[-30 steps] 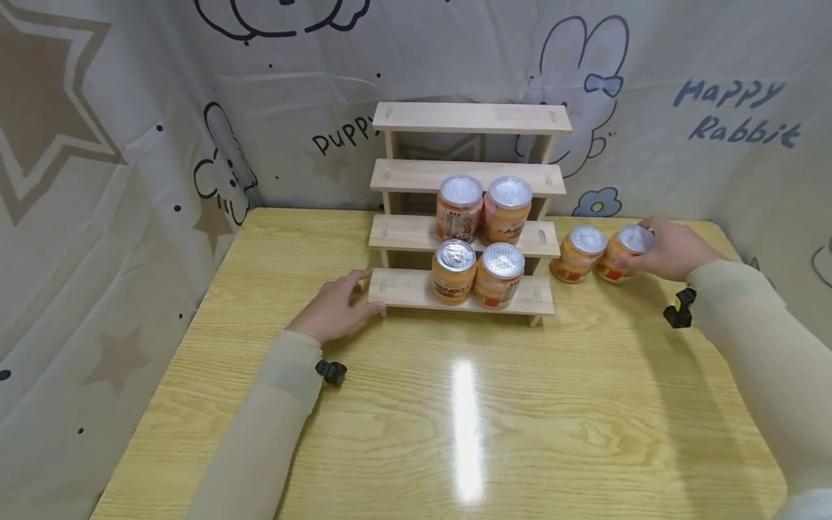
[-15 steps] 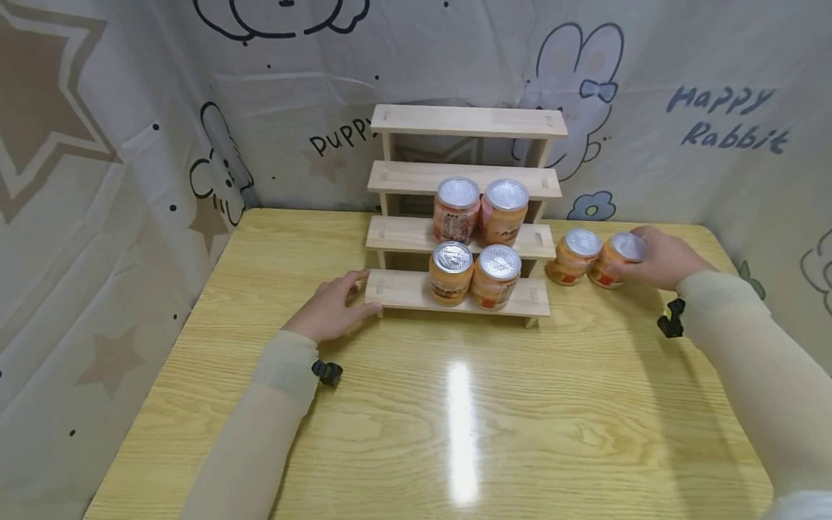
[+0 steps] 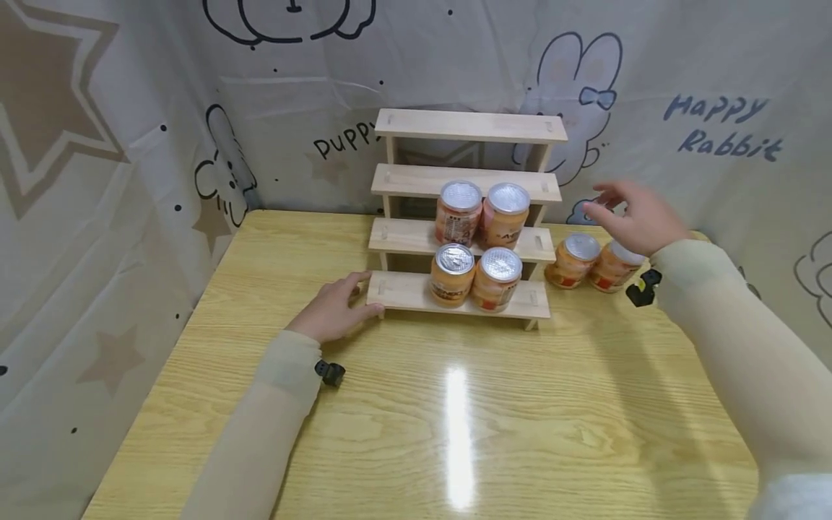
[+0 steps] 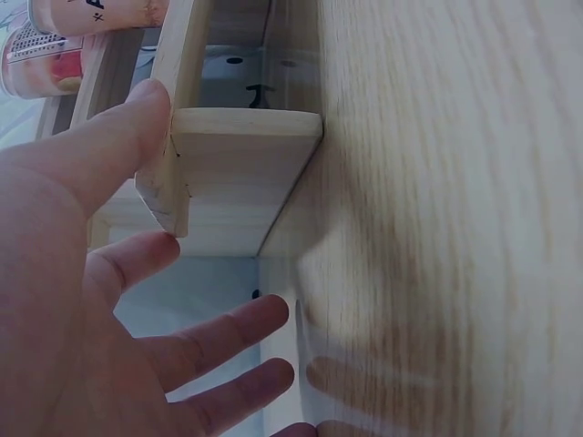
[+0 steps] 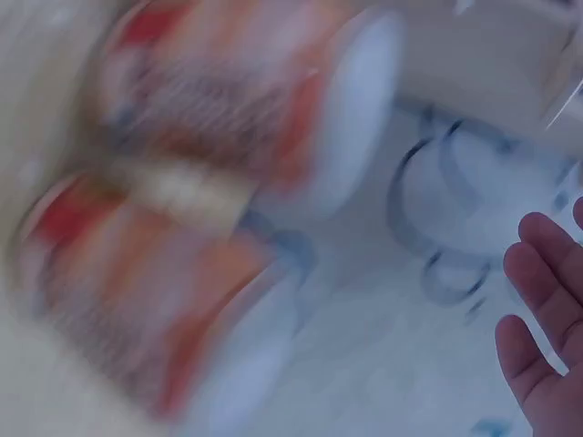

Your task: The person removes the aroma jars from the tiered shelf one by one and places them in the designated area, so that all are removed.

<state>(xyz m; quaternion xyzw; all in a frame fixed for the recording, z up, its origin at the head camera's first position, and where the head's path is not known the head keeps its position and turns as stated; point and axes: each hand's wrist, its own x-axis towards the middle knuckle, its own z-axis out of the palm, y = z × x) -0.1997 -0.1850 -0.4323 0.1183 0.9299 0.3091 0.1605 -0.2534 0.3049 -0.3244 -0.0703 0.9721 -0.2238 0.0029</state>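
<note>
A four-tier wooden display stand (image 3: pixel 403 292) stands at the back of the table. My left hand (image 3: pixel 334 307) touches the left end of its lowest tier. In the left wrist view, the thumb (image 4: pixel 137 123) lies on the board's edge, the index fingertip sits at its corner and the other fingers spread apart. Two orange-labelled cans with silver lids, one of them this can (image 3: pixel 451 274), stand on the lowest tier. Two more, including this can (image 3: pixel 505 215), stand one tier higher. My right hand (image 3: pixel 643 217), fingers apart and holding nothing, is raised over another can (image 3: pixel 614 271), partly covering it.
A second can (image 3: pixel 573 261) stands beside that one on the table (image 3: pixel 390 426), right of the stand. A printed cloth (image 3: pixel 455 58) hangs behind and along both sides. The upper two tiers carry no cans.
My right hand has let go of the outer can on the right, lifted and moved slightly left. My left hand stays at the stand. The cans keep their places.
</note>
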